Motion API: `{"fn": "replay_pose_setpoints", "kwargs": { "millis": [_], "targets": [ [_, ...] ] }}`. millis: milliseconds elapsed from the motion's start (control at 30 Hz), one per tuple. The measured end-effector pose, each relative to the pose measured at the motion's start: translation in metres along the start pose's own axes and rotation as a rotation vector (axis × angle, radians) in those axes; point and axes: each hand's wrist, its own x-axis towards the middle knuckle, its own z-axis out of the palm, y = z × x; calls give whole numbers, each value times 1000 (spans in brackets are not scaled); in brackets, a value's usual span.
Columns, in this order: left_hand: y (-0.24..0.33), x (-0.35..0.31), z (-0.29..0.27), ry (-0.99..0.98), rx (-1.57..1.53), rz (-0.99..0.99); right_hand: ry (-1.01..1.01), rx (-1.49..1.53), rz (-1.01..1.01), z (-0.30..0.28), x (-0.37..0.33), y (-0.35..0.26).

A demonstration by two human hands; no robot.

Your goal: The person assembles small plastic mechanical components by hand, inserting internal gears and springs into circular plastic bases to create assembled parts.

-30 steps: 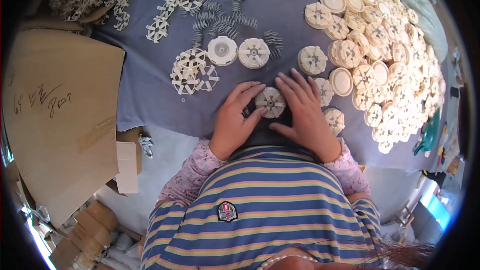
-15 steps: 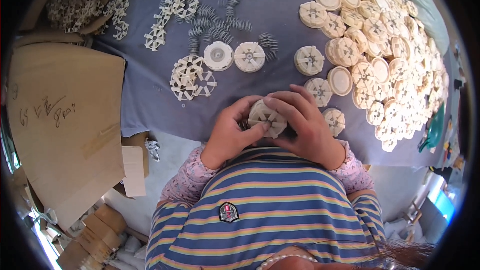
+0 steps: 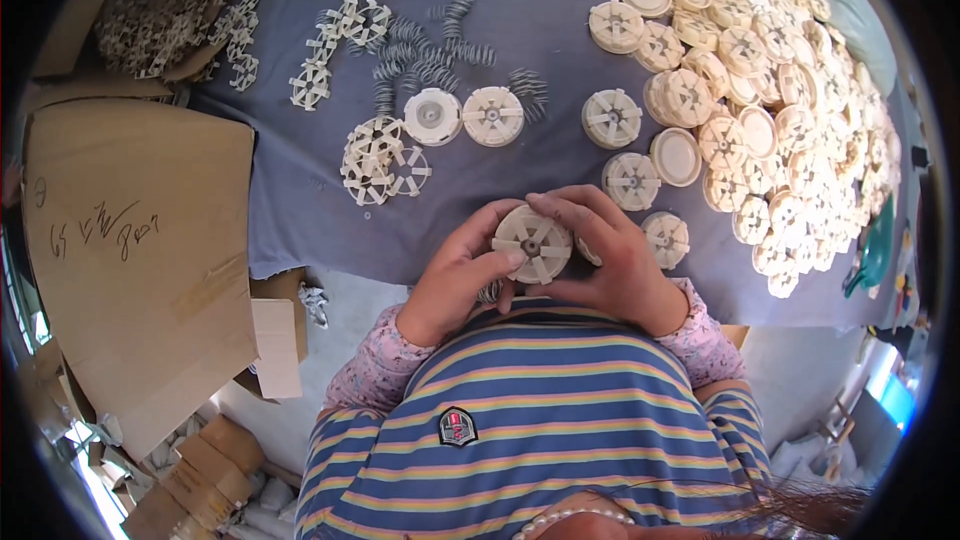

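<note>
A round cream plastic part (image 3: 533,244) with a spoked face is held between both hands, close to my body at the table's near edge. My left hand (image 3: 455,270) grips its left side, the thumb lying on the spokes. A small coil spring (image 3: 489,292) shows beneath that hand's fingers. My right hand (image 3: 618,262) closes round the part's far and right side. Within the right palm, the edge of another pale piece (image 3: 587,253) peeks out, mostly hidden. Just right of this hand lies a spoked round part (image 3: 665,239).
A large heap of cream round parts (image 3: 750,140) covers the table's right side. Coil springs (image 3: 410,55), spoked rings (image 3: 375,160) and two round parts (image 3: 493,116) lie at the back left. A cardboard box (image 3: 140,260) stands left, beneath a box of spoked rings (image 3: 170,10).
The held part has shifted slightly left and its spoked face shows more fully. A spring under my left hand and a pale piece in my right hand have come into sight.
</note>
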Motion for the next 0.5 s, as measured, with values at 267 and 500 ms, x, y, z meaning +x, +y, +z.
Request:
{"fn": "replay_pose_setpoints", "kwargs": {
  "millis": [267, 500],
  "targets": [
    [-6, 3, -9, -4, 180, 40, -4, -120, -111, 2, 0, -10],
    [2, 0, 0, -6, 139, 7, 4, -47, -65, 0, 1, -5]
  ]
}}
